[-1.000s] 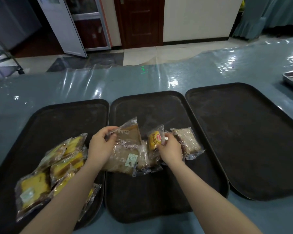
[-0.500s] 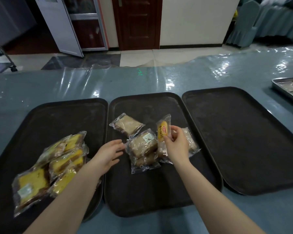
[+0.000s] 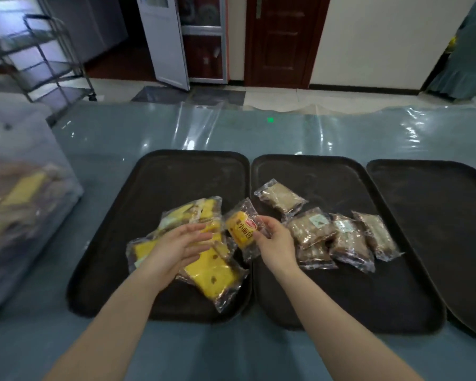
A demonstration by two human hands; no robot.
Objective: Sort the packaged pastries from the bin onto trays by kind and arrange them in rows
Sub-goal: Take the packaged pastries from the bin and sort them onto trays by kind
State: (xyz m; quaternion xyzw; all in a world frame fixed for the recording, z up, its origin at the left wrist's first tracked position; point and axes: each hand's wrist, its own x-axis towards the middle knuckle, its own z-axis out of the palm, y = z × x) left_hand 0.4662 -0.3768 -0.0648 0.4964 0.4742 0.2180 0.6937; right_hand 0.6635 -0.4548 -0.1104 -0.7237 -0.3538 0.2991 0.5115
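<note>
Packaged pastries lie sorted on dark trays on the counter (image 3: 259,350): yellow cake slices (image 3: 212,273) heaped on the left tray (image 3: 160,182), brown ones (image 3: 341,237) on the middle tray (image 3: 327,174). Right hand (image 3: 275,243) pinches a small orange bun packet (image 3: 242,232) above the seam between the two trays. Left hand (image 3: 176,246) hovers over the yellow heap, fingers spread. A blurred clear bin (image 3: 19,204) stands far left.

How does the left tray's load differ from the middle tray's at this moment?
The left tray holds yellow cake packs heaped on one another; the middle tray holds brown pastry packs, mostly spread side by side. The left hand hovers open over the yellow heap; no hand is over the brown packs. Both trays are dark, and all packs are in clear wrappers.
</note>
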